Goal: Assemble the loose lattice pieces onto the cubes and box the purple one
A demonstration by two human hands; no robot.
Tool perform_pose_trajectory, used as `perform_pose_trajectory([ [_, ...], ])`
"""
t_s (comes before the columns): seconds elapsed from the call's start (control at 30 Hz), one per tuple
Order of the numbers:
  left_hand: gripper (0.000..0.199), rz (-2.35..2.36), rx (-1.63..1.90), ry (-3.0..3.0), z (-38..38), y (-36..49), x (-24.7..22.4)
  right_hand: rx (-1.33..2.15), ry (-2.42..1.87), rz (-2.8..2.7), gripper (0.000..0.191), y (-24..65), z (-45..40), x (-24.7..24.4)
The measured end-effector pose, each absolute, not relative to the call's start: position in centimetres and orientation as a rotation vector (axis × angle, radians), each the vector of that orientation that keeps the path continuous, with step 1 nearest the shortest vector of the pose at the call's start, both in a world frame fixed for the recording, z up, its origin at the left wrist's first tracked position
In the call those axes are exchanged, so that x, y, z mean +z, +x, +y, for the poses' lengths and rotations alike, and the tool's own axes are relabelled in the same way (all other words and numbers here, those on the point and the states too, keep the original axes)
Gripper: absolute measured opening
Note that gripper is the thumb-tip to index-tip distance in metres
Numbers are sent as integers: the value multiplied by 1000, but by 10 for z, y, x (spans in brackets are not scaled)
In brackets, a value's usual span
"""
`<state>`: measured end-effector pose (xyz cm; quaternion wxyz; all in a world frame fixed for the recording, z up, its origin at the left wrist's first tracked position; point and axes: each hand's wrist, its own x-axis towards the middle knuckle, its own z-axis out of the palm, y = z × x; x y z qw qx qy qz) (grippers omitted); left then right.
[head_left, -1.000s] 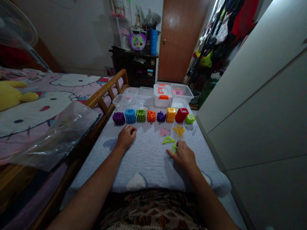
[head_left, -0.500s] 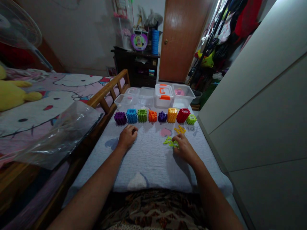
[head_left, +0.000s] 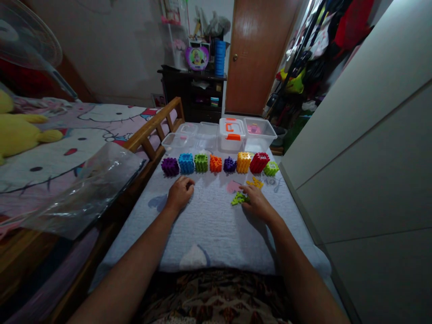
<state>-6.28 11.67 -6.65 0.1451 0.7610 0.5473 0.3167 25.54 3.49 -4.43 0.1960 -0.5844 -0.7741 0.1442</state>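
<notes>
Quilted bedding (head_left: 209, 225) spreads beneath us. Our right fingertips (head_left: 245, 189) lie lightly against a flat green lattice piece (head_left: 238, 199), though we cannot tell if they grip it; it looks light and stiff, best pinched by its edge. Beyond our right hand (head_left: 257, 203) lies a yellow piece (head_left: 255, 182). Our left hand (head_left: 180, 193) rests loosely curled and empty, below a row of plastic lattice cubes (head_left: 216, 163).

Right hand (head_left: 257, 203) on green plastic piece (head_left: 239, 199)

A row of plastic building cubes (head_left: 216, 164) stands before storage boxes (head_left: 231, 134).
</notes>
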Motion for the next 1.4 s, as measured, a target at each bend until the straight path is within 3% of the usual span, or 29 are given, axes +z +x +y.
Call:
perform_pose_trajectory([
  [0.17,14,1588,898,2206,118,-63,-68,371,-1828,-2102,19,261,30,-49],
  [0.27,14,1585,897,2206,119,-63,-69,344,-1871,-2083,13,261,29,-50],
  [1.0,14,1582,914,2190,117,-62,-66,192,-1933,-1954,8,247,19,-51],
  [1.17,18,1567,892,2201,117,-64,-66,207,-1877,-1796,7,280,18,-42],
  [1.4,19,1570,894,2185,118,-66,-70,-81,-2082,-1421,19,349,56,-6],
])
